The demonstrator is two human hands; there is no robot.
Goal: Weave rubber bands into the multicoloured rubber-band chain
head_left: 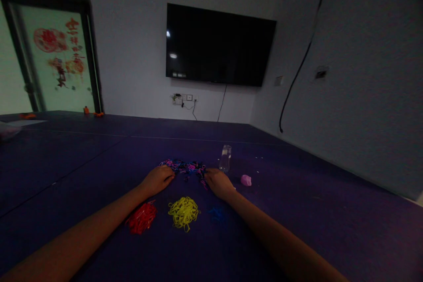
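A mixed heap of pink, blue and dark rubber bands [185,166] lies on the dark purple table [297,211]. My left hand [157,179] rests palm down at the heap's left end, fingertips touching it. My right hand [218,183] lies at its right end, fingers curled into the bands; whether it grips any I cannot tell. Nearer to me lie three sorted piles: red bands [142,217] under my left forearm, yellow bands [183,212] in the middle, and a small, dim blue pile [217,214] beside my right wrist.
A small clear jar [225,157] stands just beyond my right hand, and a pink lid-like object [246,180] lies to its right. A black wall screen [218,45] hangs ahead. Glass doors with red decorations [56,48] are at the far left.
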